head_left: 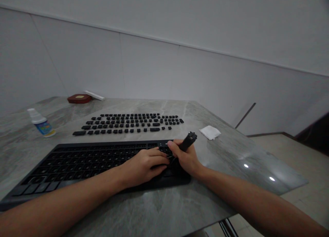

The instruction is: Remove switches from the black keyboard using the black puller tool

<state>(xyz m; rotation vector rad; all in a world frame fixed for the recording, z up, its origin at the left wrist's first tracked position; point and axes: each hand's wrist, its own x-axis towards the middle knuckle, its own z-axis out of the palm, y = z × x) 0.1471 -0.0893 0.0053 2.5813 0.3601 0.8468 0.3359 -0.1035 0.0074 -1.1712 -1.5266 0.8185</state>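
Note:
A black keyboard (88, 161) lies across the front of the table, most of its keycaps off and the switch sockets bare. My right hand (189, 158) is closed around the black handle of a keycap puller (189, 141), over the keyboard's right end. The handle tilts up and away, and thin wire shows near its lower end, partly hidden by the fingers. Beside it, my left hand (147, 165) rests on the keyboard with fingers stretched toward the puller's tip. Whether the fingertips touch a key cannot be made out. Behind the keyboard, removed keycaps (120, 131) lie in rows.
A white-capped spray bottle (42, 123) stands at the left. Farther back are a dark red box (79, 98) and a white strip (94, 95). A folded white tissue (210, 132) lies right of the keycaps. The grey marble table (231, 168) ends at the right, with floor beyond.

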